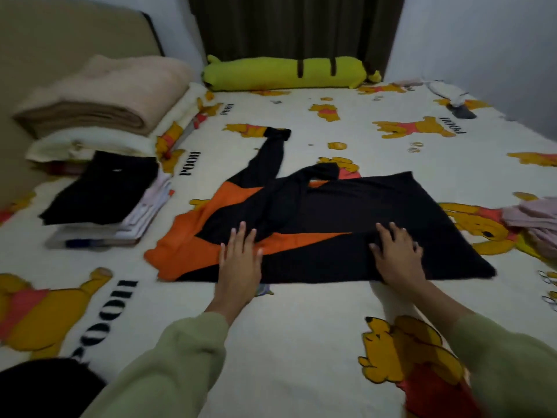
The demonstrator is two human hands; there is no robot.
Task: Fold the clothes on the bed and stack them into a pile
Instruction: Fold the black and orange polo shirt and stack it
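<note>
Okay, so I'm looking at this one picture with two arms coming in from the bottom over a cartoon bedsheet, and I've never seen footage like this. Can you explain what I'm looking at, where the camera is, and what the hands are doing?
There is no machine here. A person wears a wide-angle camera on the head, looking forward and down, so you see their own arms in green sleeves reaching onto the bed.

Both hands lie flat, fingers straight, on a black and orange garment spread in the middle: the left hand near the orange part, the right hand on the black part. Neither grips anything; they seem to be smoothing or pressing it.

To the left sits a pile of folded clothes with a black piece on top. At the right edge is some pinkish clothing, apparently unfolded. Farther back are a folded beige blanket and a long yellow-green bolster.
</note>
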